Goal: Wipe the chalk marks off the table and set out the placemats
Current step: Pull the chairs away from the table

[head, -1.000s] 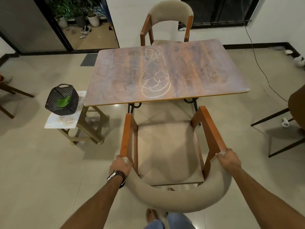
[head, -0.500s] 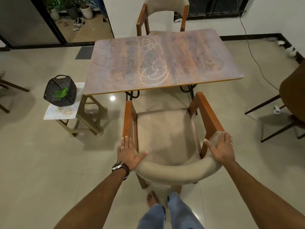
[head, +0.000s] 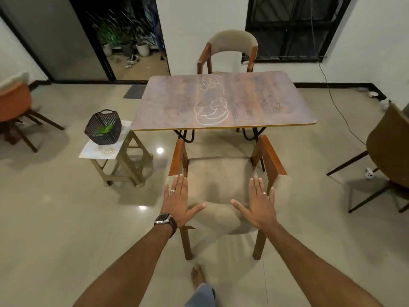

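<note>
Both hands are spread flat with fingers straight and thumbs splayed, the left hand [head: 178,202] and right hand [head: 259,203] over the padded back of the near chair [head: 223,173], gripping nothing. At 12 o'clock beyond the chair, the tabletop [head: 172,107] bears looping chalk marks [head: 211,111]. At 10 o'clock a black basket [head: 103,127] sits on a stool [head: 119,160], with 1 more chair [head: 230,49] beyond the table.

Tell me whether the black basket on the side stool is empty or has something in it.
Not empty. The black basket stands upright on the side stool, and something green shows inside; what it is cannot be told.
</note>
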